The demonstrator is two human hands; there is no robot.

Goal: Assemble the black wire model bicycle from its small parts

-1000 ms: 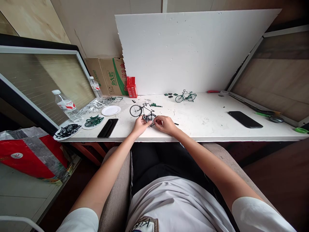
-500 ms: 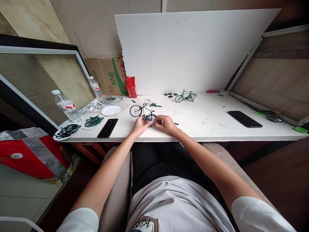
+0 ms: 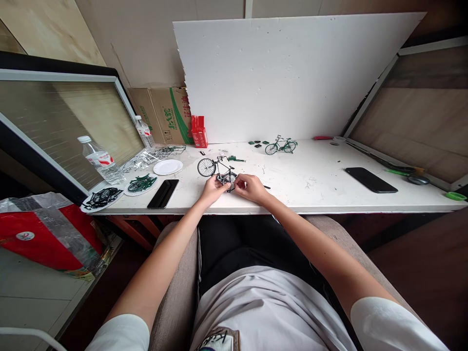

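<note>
A small black model bicycle (image 3: 206, 167) is tilted over the table near its front edge, its front wheel pointing to the far left. My left hand (image 3: 213, 191) is closed on its lower rear part, thumb and fingers around the frame and pedal area. At the rear wheel, my right hand (image 3: 251, 187) pinches with curled fingers; what lies between the fingertips is hidden. Just behind the bicycle lies a green plastic part (image 3: 236, 159). Farther back stands a green model bicycle (image 3: 281, 146), upright on the table.
To the left are plates of black parts (image 3: 103, 198) and green parts (image 3: 142, 183), a white plate (image 3: 167, 167), a phone (image 3: 163, 194) and a water bottle (image 3: 102, 161). A black phone (image 3: 371, 180) lies right. A white board (image 3: 292, 78) leans behind.
The black model bicycle has shifted very slightly to the right at its front wheel. Both hands stay almost in the same place.
</note>
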